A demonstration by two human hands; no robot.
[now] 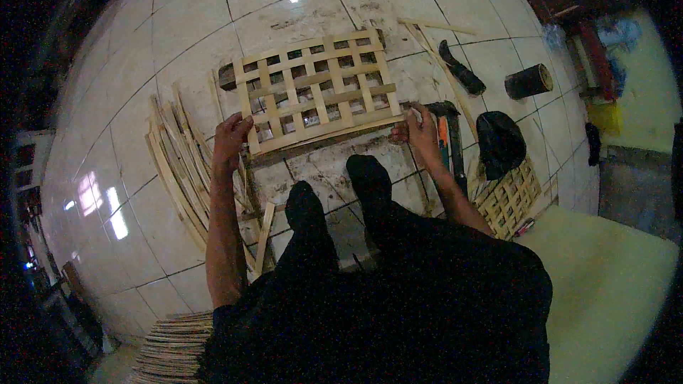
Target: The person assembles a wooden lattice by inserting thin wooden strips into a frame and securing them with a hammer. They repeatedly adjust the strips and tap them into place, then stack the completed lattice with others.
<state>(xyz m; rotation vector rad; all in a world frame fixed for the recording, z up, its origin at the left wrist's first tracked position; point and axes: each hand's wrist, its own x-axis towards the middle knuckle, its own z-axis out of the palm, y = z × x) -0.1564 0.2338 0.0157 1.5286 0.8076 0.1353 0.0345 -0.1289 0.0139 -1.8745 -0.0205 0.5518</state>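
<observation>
A lattice panel woven from flat, pale bamboo strips (324,131) lies in front of me, its near edge toward my feet. My left hand (231,139) has its fingers closed on the panel's near left corner. At the near right corner, my right hand (418,131) grips the edge between thumb and fingers. Square gaps show between the crossing strips. Under the panel's near edge runs a dark bar (306,151), mostly covered by the weave. Several loose bamboo strips (178,171) lie beside my left forearm.
Right of my right hand lie a dark tool with an orange part (443,139), a black bag (500,146), a dark-handled knife (464,75) and a black cylinder (526,84). Another lattice panel (514,199) lies near a pale yellow surface (612,270). A strip stack (174,348) sits lower left.
</observation>
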